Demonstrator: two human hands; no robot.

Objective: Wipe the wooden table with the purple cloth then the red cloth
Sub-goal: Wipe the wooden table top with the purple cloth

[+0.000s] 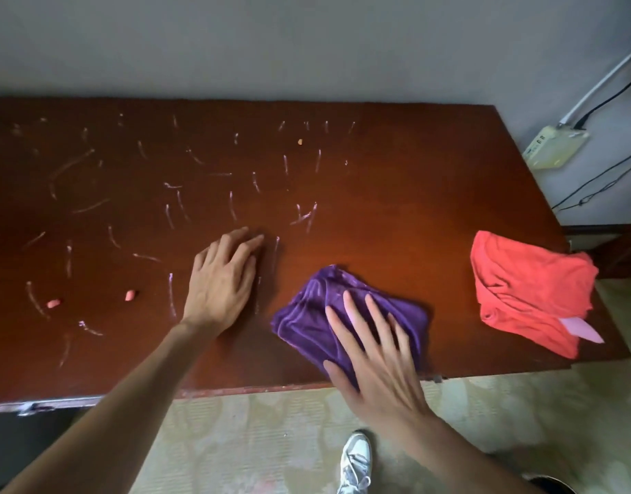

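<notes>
Currently, the purple cloth [349, 322] is pressed flat onto the wooden tabletop [396, 194] near its front edge by the right hand [374, 354], whose fingers are spread straight across the crumpled fabric; nothing is gripped. The left hand [221, 279] is laid palm-down on the bare wood just to the left of the cloth, its fingers straight and relaxed, with nothing held. The red cloth [527, 294] is bunched up at the right end of the tabletop, well apart from both hands, and a pale pink tag [579, 328] is seen poking from its lower edge. Whitish chalk streaks [171, 212] are scattered over the left and middle of the surface. Two small pink chalk pieces [130, 295] are found left of the left hand, and an orange crumb [300, 141] lies farther back. A cream-coloured box [552, 146] with cables is mounted on the wall at the right. A grey sneaker [355, 461] is visible on the floor below.
</notes>
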